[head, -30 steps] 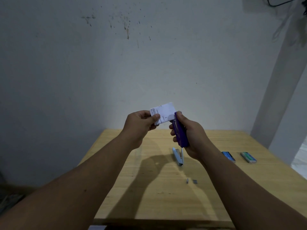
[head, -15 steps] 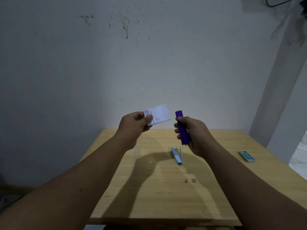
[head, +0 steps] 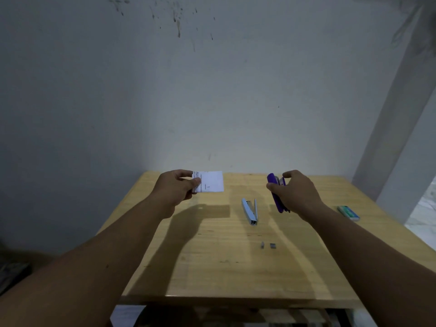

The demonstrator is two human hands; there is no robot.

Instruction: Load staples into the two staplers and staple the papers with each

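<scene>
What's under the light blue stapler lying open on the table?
Only the bare wooden table shows around the light blue stapler; two small staple pieces lie nearer the person, apart from it. Anything directly beneath its body is covered.

Printed lines along the left edge of the papers (head: 210, 181), held above the table's far edge, too small to read.

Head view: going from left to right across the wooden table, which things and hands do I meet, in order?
Left hand → white papers → light blue stapler → loose staples → purple stapler → right hand → green staple box.
</scene>
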